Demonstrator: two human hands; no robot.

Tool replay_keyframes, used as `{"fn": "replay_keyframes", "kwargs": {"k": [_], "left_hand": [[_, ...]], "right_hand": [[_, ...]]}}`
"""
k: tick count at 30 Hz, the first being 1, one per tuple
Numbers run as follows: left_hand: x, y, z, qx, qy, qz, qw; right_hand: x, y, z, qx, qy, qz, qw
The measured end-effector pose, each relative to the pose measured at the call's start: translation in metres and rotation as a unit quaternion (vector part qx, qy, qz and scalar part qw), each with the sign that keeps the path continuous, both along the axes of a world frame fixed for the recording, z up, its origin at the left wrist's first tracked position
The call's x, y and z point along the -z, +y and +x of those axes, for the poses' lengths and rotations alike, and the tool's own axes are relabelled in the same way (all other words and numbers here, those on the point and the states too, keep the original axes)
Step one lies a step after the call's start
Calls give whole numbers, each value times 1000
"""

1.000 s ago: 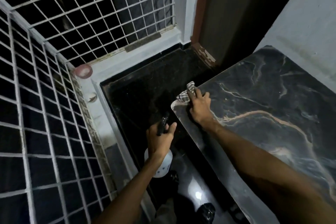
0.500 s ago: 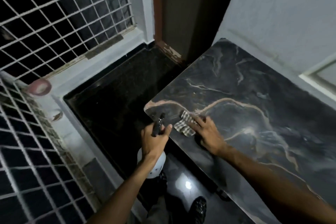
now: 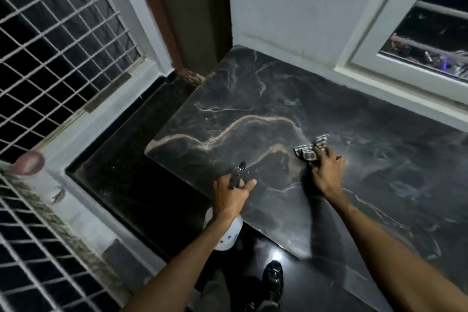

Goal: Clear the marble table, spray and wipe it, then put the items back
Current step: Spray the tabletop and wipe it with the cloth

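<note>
Head camera, looking down in dim light at a dark marble table [image 3: 253,114] with pale and tan veins, its far edge set against a white wall [image 3: 291,2] and a white window frame [image 3: 374,53]. The right hand [image 3: 326,172] reaches in from the near edge to the middle of the tabletop, well in from the left edge. Its fingers are bent down over a checked cloth [image 3: 310,151], holding the cloth bunched against the marble, and the far end of the cloth sticks out past the fingertips. The left hand [image 3: 231,194] is at the table's near left edge, closed around the neck of a spray bottle [image 3: 228,234]. The bottle's black trigger head rises above the fist and sits just over the edge of the marble, while its white body hangs below the wrist, off the table and above the dark floor [image 3: 121,172]. A shiny black shoe [image 3: 272,278] shows on the floor beside the table's near edge. To the left stands a white metal grille [image 3: 50,58], with a round pinkish object [image 3: 27,163] on its ledge. A brown door frame [image 3: 162,20] stands just beyond the table's far left corner.
</note>
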State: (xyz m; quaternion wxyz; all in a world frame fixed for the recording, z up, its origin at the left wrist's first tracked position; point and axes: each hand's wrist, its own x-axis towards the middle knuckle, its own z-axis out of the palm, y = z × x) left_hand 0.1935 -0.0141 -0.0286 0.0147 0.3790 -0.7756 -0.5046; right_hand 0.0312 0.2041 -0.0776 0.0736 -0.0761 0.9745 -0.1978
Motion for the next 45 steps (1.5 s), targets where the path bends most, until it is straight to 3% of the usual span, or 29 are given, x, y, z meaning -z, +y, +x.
{"fn": "replay_keyframes", "kwargs": {"k": [4, 9, 13, 15, 17, 18, 19, 21, 22, 23, 26, 27, 28, 30, 31, 32, 34, 35, 36, 38, 39, 40, 42, 45], "left_hand": [[0, 28, 2, -1, -4, -33, 999], [3, 31, 14, -27, -8, -37, 999], [3, 17, 32, -54, 19, -74, 996], [2, 8, 42, -79, 18, -80, 993], [2, -2, 50, -95, 13, -81, 992], [3, -6, 53, -105, 13, -80, 991], [4, -12, 56, -118, 17, -75, 990], [6, -23, 62, -142, 31, -72, 987], [6, -27, 65, -150, 37, -75, 985], [7, -33, 70, -158, 40, -77, 984], [11, -46, 82, -164, 42, -77, 983], [13, -51, 85, -165, 43, -72, 983], [14, -57, 86, -167, 44, -68, 983], [18, -70, 87, -164, 38, -72, 983], [20, -73, 87, -158, 33, -70, 984], [20, -75, 88, -147, 27, -63, 987], [15, -72, 86, -121, 24, -62, 990], [11, -72, 82, -100, 26, -65, 992], [9, -70, 78, -83, 26, -61, 994], [6, -66, 70, -66, 14, -33, 997], [4, -63, 64, -55, 12, -21, 998], [1, -59, 59, -42, 8, -12, 999], [-7, -50, 44, 2, -2, -6, 1000], [-20, -35, 18, 19, -25, 15, 999]], "right_hand": [[1, 16, 10, -6, 6, -17, 1000], [7, -31, 35, -261, 47, -16, 964], [-1, -73, 8, -78, -7, -19, 997], [2, -104, 33, -235, 19, 0, 972], [9, -116, 49, -442, 47, 8, 896], [7, -119, 39, -471, 50, 10, 881], [5, -127, 25, -429, 39, 8, 902], [0, -147, 5, -230, 12, -16, 973], [-5, -158, 12, -195, 4, -1, 981], [-4, -172, 29, -245, 12, 23, 969], [6, -189, 92, -499, 21, 27, 866], [5, -194, 96, -522, 16, 10, 853], [6, -205, 90, -495, 17, -2, 868], [0, -228, 78, -339, 9, -19, 941], [-4, -235, 84, -314, 5, -13, 949], [-3, -235, 96, -342, 9, -11, 939], [1, -211, 125, -469, 20, -2, 883], [3, -190, 128, -482, 27, -7, 875], [5, -166, 124, -439, 25, -19, 898], [5, -122, 109, -226, 16, -37, 973], [0, -100, 103, -128, -6, -34, 991], [-3, -82, 100, -72, -26, -22, 997], [-9, -52, 100, -54, -57, -7, 997], [-11, -25, 93, 1, -38, -22, 999]]}}
